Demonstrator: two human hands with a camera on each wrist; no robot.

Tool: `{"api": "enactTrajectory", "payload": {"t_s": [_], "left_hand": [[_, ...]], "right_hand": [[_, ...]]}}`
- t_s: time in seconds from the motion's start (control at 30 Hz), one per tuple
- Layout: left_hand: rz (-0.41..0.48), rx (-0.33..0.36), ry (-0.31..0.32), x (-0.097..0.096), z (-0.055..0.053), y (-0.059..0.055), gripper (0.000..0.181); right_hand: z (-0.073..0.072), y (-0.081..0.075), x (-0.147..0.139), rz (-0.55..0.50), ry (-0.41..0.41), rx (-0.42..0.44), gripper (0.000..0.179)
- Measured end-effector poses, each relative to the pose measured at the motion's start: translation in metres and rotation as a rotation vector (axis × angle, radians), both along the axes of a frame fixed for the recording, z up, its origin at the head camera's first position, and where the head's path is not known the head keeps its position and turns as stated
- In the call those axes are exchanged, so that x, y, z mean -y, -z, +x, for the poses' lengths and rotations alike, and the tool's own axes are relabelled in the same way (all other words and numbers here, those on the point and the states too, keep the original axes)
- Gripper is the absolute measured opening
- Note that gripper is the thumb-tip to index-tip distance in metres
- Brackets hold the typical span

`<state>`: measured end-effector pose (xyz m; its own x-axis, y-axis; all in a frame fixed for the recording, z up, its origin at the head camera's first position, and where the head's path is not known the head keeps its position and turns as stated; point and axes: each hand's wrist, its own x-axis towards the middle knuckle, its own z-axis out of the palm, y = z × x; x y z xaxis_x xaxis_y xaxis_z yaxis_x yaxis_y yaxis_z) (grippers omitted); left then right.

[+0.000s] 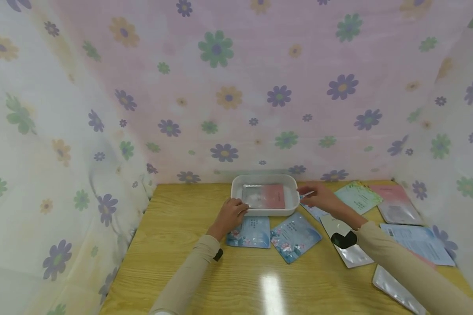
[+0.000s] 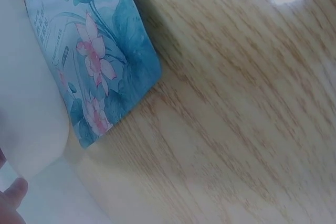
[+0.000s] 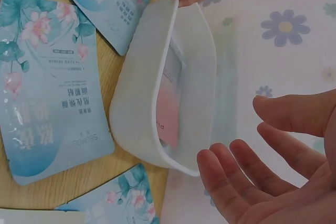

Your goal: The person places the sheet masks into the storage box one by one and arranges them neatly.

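A white plastic tub [image 1: 265, 212] stands at the back of the table against the curtain. Inside it lies a pink-and-silver sheet mask packet [image 1: 273, 196]. My left hand [image 1: 230, 214] grips the tub's front rim near the left corner, thumb and fingers pinching the wall in the right wrist view. By the tub's right end is my right hand [image 1: 320, 197], fingers loosely spread and holding nothing. Two blue lotus-print sheet mask packets, a left one [image 1: 256, 234] and a right one [image 1: 295, 237], lie in front of the tub.
To the right, several more packets are spread out: a green one [image 1: 358, 197], a pink-and-silver one [image 1: 397, 204], a light blue one [image 1: 421, 243] and a silver one [image 1: 398, 286] partly under my right sleeve. A floral curtain [image 1: 252, 87] encloses the wooden table [image 1: 173, 262].
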<state>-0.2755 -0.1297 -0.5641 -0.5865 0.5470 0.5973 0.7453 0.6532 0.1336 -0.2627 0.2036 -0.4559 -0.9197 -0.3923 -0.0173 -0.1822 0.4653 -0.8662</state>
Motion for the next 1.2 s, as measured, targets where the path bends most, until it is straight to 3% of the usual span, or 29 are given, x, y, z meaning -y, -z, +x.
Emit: {"api": "enactTrajectory", "payload": {"t_s": [0.3, 0.63, 0.83, 1.2], "left_hand": [[0.008, -0.023, 0.011, -0.001, 0.0, 0.0, 0.01], [0.011, 0.03, 0.006, -0.002, 0.003, -0.004, 0.011], [0.04, -0.001, 0.006, 0.001, 0.003, -0.004, 0.012], [0.009, 0.041, 0.002, -0.002, 0.006, -0.005, 0.012]], "right_hand": [[0.022, -0.012, -0.024, 0.011, 0.017, 0.051, 0.046], [0.044, -0.018, -0.053, -0.027, 0.047, 0.065, 0.047], [0.055, -0.015, -0.065, -0.062, 0.084, 0.087, 0.045], [0.079, -0.003, -0.091, -0.041, 0.163, 0.108, 0.047]]}}
